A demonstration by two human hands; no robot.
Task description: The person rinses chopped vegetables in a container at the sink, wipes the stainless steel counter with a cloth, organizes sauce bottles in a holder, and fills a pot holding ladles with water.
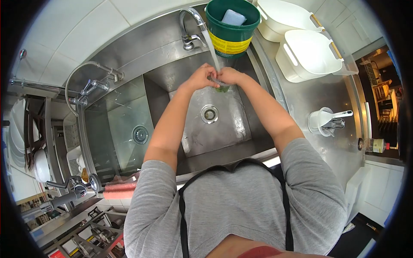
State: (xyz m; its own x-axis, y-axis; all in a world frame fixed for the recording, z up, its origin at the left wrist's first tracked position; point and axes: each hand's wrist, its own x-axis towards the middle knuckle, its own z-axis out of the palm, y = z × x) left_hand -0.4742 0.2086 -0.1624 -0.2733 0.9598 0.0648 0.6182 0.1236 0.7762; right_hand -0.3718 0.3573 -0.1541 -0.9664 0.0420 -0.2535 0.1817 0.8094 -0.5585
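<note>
Running water (210, 47) falls from the curved tap (192, 12) onto my hands over the right sink basin (202, 139). My left hand (201, 78) is closed, its fingertips pinching a small thing with a clear edge and green underneath (222, 89). From the other side my right hand (231, 76) is closed on the same thing, close to my left fingertips. Fingers and water cover most of it, so its kind cannot be made out. Below my hands is the round drain (209, 114).
A green bucket (232, 26) with a blue-grey sponge (233, 17) stands behind the basin. White tubs (301, 64) and a white cup of utensils (320, 121) are on the right counter. To the left lie a second basin (124, 124) and a hose tap (92, 86).
</note>
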